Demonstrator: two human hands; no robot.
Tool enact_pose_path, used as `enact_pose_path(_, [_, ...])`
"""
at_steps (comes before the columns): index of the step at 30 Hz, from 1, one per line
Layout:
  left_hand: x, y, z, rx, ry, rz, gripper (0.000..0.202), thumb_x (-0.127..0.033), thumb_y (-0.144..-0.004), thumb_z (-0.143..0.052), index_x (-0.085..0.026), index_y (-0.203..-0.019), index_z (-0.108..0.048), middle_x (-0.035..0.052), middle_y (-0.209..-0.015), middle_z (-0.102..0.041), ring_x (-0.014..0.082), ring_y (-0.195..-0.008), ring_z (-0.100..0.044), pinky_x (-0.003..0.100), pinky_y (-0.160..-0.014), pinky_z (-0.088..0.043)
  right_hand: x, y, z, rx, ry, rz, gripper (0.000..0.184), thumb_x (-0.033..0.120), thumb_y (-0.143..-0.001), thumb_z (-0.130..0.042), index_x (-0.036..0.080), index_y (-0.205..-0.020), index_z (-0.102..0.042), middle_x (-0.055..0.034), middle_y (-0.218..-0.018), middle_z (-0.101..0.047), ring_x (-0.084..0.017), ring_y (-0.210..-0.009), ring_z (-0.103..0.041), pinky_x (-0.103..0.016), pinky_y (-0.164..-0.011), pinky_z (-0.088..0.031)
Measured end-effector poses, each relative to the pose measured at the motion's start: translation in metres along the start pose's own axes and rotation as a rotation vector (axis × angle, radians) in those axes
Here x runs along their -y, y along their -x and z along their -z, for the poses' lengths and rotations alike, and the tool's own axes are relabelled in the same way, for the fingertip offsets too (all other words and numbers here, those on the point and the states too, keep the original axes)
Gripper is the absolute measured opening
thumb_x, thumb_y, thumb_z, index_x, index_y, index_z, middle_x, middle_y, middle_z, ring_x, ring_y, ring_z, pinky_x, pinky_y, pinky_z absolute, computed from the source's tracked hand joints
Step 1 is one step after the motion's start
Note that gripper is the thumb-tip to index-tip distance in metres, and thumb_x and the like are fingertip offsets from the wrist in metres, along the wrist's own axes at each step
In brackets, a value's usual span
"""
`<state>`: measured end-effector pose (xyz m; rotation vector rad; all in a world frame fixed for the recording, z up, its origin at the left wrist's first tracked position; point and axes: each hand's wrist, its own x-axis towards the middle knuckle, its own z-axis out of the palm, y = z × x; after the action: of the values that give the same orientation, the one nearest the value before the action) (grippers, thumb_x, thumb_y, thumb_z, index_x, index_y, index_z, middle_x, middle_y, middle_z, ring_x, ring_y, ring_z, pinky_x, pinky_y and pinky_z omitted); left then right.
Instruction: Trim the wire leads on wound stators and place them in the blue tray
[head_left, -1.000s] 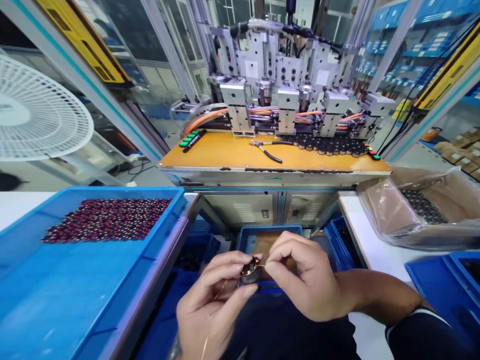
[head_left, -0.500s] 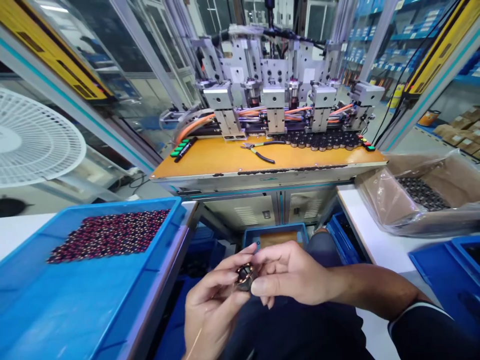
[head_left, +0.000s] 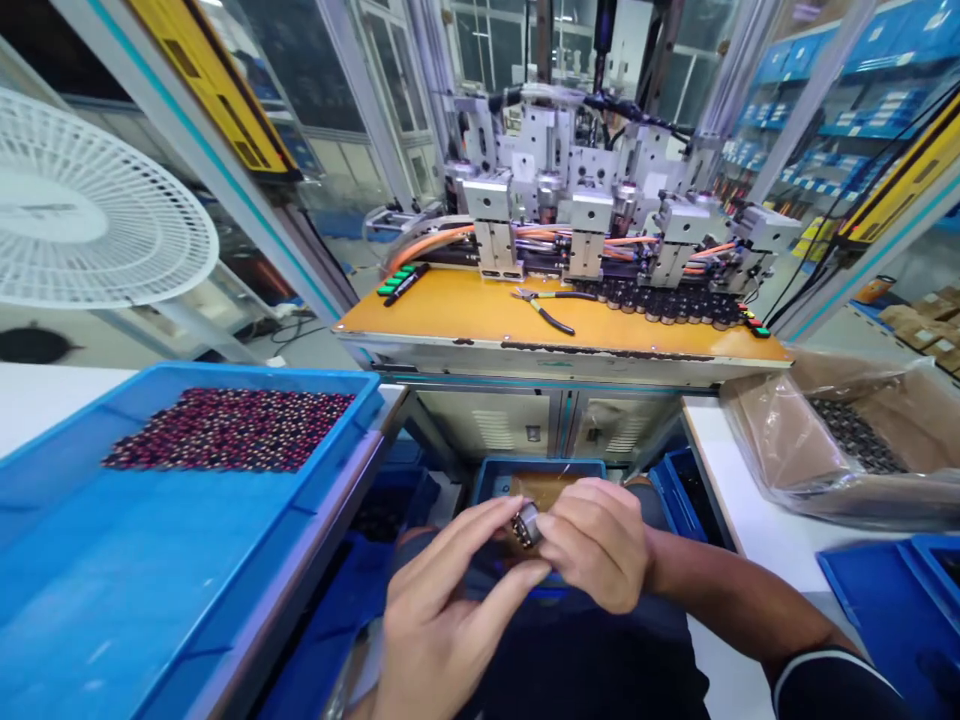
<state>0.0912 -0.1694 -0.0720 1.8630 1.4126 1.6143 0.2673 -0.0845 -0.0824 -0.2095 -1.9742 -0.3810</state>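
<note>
Both my hands meet low in the middle of the view, over my lap. My left hand [head_left: 442,620] pinches a small round coil part [head_left: 526,524] between thumb and forefinger. My right hand [head_left: 596,545] is curled closed against the same part from the right, fingertips on it. Below the hands sits a small blue bin [head_left: 537,469] with brown contents. A large blue tray [head_left: 90,590] to my left carries a flat layer of several dark red-and-black small parts [head_left: 232,428].
Ahead stands an orange-topped machine table [head_left: 465,315] with a row of metal heads [head_left: 592,210], a line of black cylinders [head_left: 675,305] and pliers [head_left: 546,303]. A plastic-lined box of dark parts [head_left: 847,435] is right, a white fan [head_left: 90,205] left, another blue bin [head_left: 892,600] lower right.
The coil part has been turned in my fingers from showing its open face to showing its side. My right hand has closed more tightly round it. The view shifted slightly.
</note>
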Motion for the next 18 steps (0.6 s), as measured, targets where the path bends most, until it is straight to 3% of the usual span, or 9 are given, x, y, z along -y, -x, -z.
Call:
enact_pose_path(2, [0.0, -0.006, 0.003, 0.05, -0.029, -0.042, 0.037, -0.014, -0.081, -0.075, -0.025, -0.116, -0.07, 0.0006, -0.107, -0.078, 0.0139, -0.091, -0.073, 0.021, -0.09, -0.057, 0.006, -0.005, 0.002, 0.015, -0.069, -0.078, 0.02, 0.01, -0.085, -0.061, 0.008, -0.104, -0.063, -0.0096, -0.08, -0.069, -0.019, -0.073, -0.065, -0.031, -0.062, -0.057])
enact_pose_path(6, [0.003, -0.01, 0.006, 0.095, -0.005, -0.115, 0.042, -0.007, -0.082, -0.072, -0.024, -0.12, -0.067, 0.0025, -0.11, -0.077, 0.0165, -0.102, -0.071, 0.027, -0.098, -0.054, 0.018, -0.026, 0.009, 0.026, -0.363, -0.433, 0.023, 0.026, -0.088, -0.065, 0.014, -0.107, -0.062, -0.0079, -0.083, -0.069, -0.015, -0.07, -0.065, -0.025, -0.061, -0.056])
enact_pose_path(8, [0.002, -0.009, 0.007, 0.119, 0.024, -0.122, 0.045, -0.005, -0.082, -0.07, -0.026, -0.122, -0.067, 0.0031, -0.113, -0.076, 0.0175, -0.105, -0.07, 0.029, -0.099, -0.055, 0.021, -0.034, 0.012, 0.008, -0.48, -0.537, 0.015, 0.028, -0.091, -0.066, 0.016, -0.101, -0.064, -0.0065, -0.081, -0.068, -0.013, -0.068, -0.064, -0.022, -0.06, -0.054])
enact_pose_path(10, [0.0, -0.009, 0.008, 0.131, 0.064, -0.049, 0.042, -0.006, -0.083, -0.069, -0.029, -0.119, -0.069, 0.0021, -0.115, -0.075, 0.0168, -0.105, -0.071, 0.026, -0.096, -0.056, 0.023, -0.038, 0.013, -0.013, -0.556, -0.611, 0.005, 0.021, -0.093, -0.064, 0.017, -0.092, -0.066, -0.0047, -0.078, -0.067, -0.011, -0.066, -0.063, -0.021, -0.059, -0.053])
enact_pose_path(14, [-0.005, -0.01, 0.008, 0.143, 0.237, 0.23, 0.026, -0.015, -0.083, -0.072, -0.032, -0.104, -0.075, 0.0006, -0.11, -0.078, 0.0167, -0.1, -0.074, 0.02, -0.081, -0.061, 0.027, -0.037, 0.011, -0.052, -0.651, -0.74, 0.003, 0.017, -0.091, -0.067, 0.016, -0.088, -0.068, -0.0027, -0.074, -0.065, -0.01, -0.062, -0.06, -0.021, -0.056, -0.05])
enact_pose_path(18, [-0.007, -0.012, 0.006, 0.106, 0.329, 0.267, 0.023, -0.014, -0.079, -0.075, -0.03, -0.096, -0.077, 0.002, -0.107, -0.079, 0.0189, -0.096, -0.076, 0.02, -0.074, -0.062, 0.027, -0.029, 0.018, -0.038, -0.697, -0.804, 0.004, 0.015, -0.087, -0.069, 0.015, -0.083, -0.068, -0.0021, -0.072, -0.065, -0.01, -0.062, -0.06, -0.021, -0.057, -0.049])
